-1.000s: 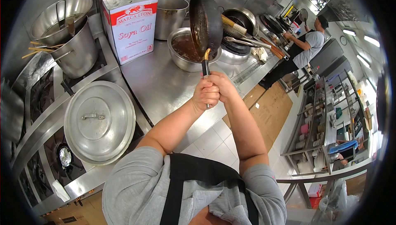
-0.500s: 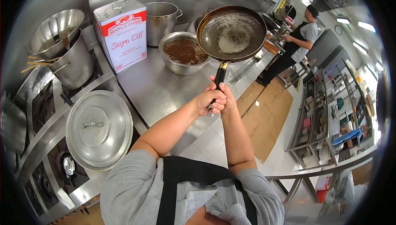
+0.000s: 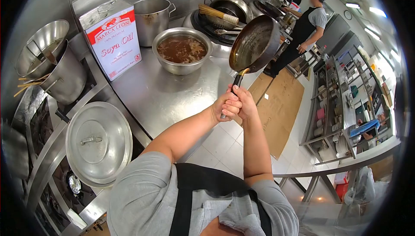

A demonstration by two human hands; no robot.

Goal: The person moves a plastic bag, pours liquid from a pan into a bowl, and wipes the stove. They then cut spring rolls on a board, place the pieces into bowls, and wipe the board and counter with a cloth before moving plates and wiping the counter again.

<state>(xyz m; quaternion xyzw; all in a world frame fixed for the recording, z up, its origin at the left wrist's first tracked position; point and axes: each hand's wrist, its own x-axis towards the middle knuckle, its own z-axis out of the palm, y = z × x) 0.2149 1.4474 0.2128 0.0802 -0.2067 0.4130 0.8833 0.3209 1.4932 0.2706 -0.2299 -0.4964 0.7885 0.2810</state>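
Observation:
A dark frying pan (image 3: 255, 46) is raised in front of me, tilted on its side with its inner face turned left. My left hand (image 3: 227, 105) and my right hand (image 3: 244, 102) are both closed round its black handle, pressed against each other. Left of the pan, a steel bowl (image 3: 181, 68) of brown liquid with pale bits stands on the steel counter (image 3: 160, 100). Behind the pan, a bamboo brush (image 3: 218, 14) lies across stacked dark pans.
A tall Soya Oil tin (image 3: 113, 41) and a steel pot (image 3: 151, 22) stand behind the counter's left part. At left are a large round lid (image 3: 99, 143) and a stockpot (image 3: 69, 76) on the stove. Another person (image 3: 302, 30) stands at the far right; shelves (image 3: 333, 106) line the right.
The pan has moved right and turned from facing me onto its side, both hands moving right with it. The view has shifted, showing the brush. The other person's arm has lowered.

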